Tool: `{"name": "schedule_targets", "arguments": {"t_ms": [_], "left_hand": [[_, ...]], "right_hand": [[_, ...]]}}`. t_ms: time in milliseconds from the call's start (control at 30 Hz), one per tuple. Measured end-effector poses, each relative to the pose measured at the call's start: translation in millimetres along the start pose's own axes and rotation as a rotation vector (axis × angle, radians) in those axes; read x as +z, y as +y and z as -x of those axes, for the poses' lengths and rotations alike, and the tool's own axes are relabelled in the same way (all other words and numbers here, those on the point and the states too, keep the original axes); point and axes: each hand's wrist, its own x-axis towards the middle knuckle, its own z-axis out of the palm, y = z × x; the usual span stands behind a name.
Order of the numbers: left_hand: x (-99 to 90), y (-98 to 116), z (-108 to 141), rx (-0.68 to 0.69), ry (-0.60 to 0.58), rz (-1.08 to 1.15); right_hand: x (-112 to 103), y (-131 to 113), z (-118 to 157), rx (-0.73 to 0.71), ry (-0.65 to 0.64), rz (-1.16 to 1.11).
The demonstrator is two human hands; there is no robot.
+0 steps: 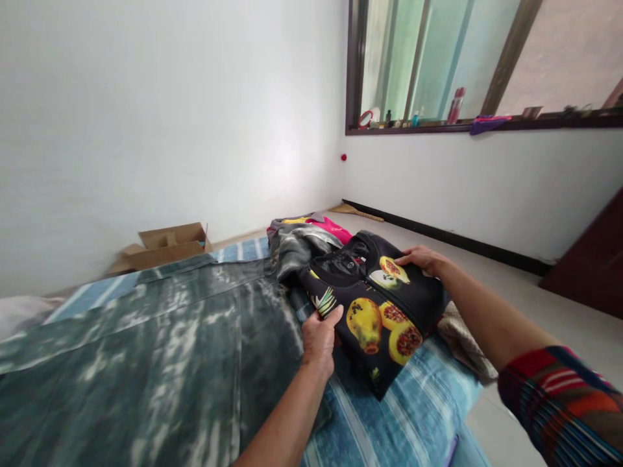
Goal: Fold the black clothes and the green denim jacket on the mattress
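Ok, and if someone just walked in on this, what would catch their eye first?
Probably the black garment with big yellow fruit printed on it, held between the left hand and right hand above the blue bedding. Next, the mottled dark green cloth spread across the left, and the bright pink fabric in the pile behind the garment.

The folded garment (360, 295) is black with yellow fruit prints; the bedspread (413, 389) is blue with pale stripes.
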Motion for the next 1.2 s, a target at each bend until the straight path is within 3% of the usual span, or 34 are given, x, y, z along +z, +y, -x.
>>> {"name": "schedule_targets", "arguments": {"t_ms": [67, 167, 367, 567, 700, 1033, 1133, 1200], "left_hand": [[-2.4, -5, -3, -0.104, -0.05, 0.031], [-1.8, -1, -2, -0.196, -0.081, 0.059], [10.7, 6, 5, -0.07, -0.089, 0.116], [8.3, -4, -1, -0.151, -0.077, 0.025], [7.2, -5, -3, -0.117, -0.083, 0.046], [8.3, 2, 4, -0.165, -0.116, 0.007], [7.0, 1, 5, -0.162, -0.101, -0.024], [6.5, -1, 4, -0.154, -0.099, -0.047]], "right_hand": [[3, 15, -10, 0.023, 0.025, -0.013], [2, 18, -19, 0.043, 0.033, -0.02], [-12, 3, -24, 0.062, 0.023, 0.008], [-7, 32, -28, 0.095, 0.052, 0.056], [-8, 38, -30, 0.073, 0.075, 0.124], [-1, 19, -18, 0.004, 0.267, 0.635], [17, 0, -5, -0.105, 0.394, 0.787], [40, -11, 6, -0.274, 0.473, 0.871]]}}
